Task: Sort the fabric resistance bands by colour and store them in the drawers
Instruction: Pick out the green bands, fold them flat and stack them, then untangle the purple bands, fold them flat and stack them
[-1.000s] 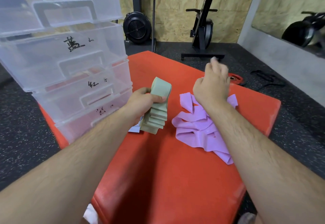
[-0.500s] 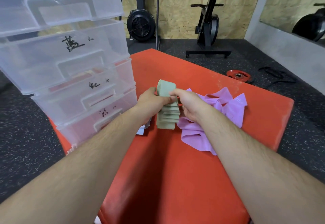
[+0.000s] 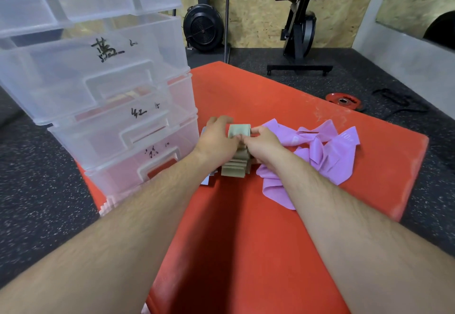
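A folded stack of pale green bands (image 3: 235,166) stands on the red mat (image 3: 246,239) in the middle of the view. My left hand (image 3: 216,139) grips its left side and my right hand (image 3: 262,143) pinches its top right edge. A loose heap of purple bands (image 3: 320,151) lies just right of my right hand. A clear plastic drawer unit (image 3: 98,87) with handwritten labels stands at the left, all its drawers pushed in.
A red weight plate (image 3: 343,101) and a black strap (image 3: 403,103) lie on the dark rubber floor at the right. A fan machine (image 3: 203,28) and an exercise bike (image 3: 300,33) stand against the plywood wall behind.
My right hand came down from the air above the purple bands and took hold of the green stack beside my left hand. The stack now sits lower on the mat.
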{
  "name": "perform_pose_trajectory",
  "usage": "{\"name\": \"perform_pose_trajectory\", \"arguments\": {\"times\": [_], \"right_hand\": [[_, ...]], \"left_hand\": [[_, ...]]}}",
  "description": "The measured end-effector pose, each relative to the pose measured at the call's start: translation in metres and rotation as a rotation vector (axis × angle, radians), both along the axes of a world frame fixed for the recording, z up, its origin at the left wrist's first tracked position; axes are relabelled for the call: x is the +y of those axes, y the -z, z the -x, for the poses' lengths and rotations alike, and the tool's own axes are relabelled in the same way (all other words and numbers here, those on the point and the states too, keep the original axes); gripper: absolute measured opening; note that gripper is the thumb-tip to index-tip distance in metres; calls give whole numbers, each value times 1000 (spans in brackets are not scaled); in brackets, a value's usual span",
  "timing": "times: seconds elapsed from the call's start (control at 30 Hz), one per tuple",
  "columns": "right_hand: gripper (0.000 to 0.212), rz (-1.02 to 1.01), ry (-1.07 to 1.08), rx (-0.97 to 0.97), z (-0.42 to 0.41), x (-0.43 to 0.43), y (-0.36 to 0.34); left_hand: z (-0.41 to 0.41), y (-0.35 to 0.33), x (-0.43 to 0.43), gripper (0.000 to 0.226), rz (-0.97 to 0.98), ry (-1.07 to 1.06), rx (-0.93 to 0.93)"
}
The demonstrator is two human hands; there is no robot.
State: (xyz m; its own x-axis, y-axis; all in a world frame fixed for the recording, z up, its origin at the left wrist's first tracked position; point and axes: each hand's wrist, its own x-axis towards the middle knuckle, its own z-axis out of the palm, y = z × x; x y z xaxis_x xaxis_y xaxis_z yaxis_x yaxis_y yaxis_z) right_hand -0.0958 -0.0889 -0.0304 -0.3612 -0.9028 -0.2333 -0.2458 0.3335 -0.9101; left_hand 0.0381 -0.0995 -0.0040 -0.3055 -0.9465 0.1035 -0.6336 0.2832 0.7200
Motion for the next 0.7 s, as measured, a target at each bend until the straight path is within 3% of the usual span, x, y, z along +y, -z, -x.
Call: {"name": "perform_pose_trajectory", "arguments": {"times": [0.1, 0.17, 0.3, 0.5, 0.6, 0.7], "right_hand": [[37, -8, -52, 385, 2, 1, 0], [36, 22, -61, 553, 4, 3, 0], [17, 113, -213, 668, 10, 11, -2], [28, 190, -333, 811, 39, 52, -26], [36, 91, -389, 890, 60, 86, -31], [39, -33, -425, 901, 81, 112, -29]], "left_hand": [[-1, 0, 2, 26, 79, 69, -180], [-2, 0, 4, 27, 89, 134, -302], [-4, -2, 9, 29, 135, 169, -343], [10, -3, 24, 34, 275, 251, -251], [27, 0, 38, 29, 306, 339, -302], [42, 7, 54, 40, 302, 401, -411]]}}
